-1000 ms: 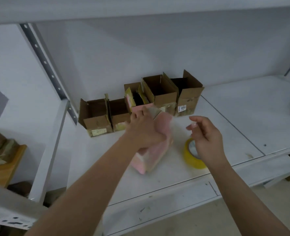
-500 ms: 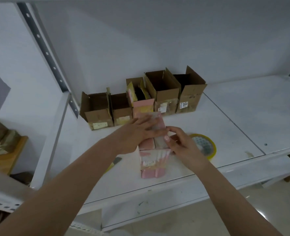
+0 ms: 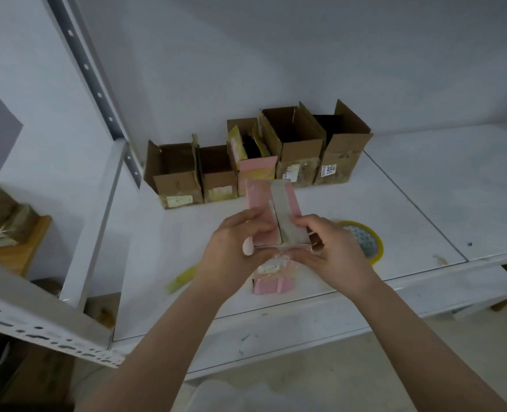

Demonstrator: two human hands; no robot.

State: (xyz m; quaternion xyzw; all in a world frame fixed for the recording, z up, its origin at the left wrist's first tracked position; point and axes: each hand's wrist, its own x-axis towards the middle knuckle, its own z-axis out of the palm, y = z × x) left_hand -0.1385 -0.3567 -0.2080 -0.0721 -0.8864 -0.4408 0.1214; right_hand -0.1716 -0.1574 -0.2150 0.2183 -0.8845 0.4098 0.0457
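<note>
In the head view, a pink box is seen standing upright on a white metal shelf, close to the front edge of it and a little left of the middle. Its two top flaps are raised and are held from both sides. The left hand is curled around the pink left flap, and the right hand is curled around the right flap, whose grey inner side is shown. Something clear and shiny is stretched between the hands, but what it is cannot be told. A yellow-rimmed roll of tape is lying flat just behind the right hand. A blurred yellow object is lying on the shelf left of the box. At the back wall a row of open cardboard boxes is placed, well apart from the hands.
</note>
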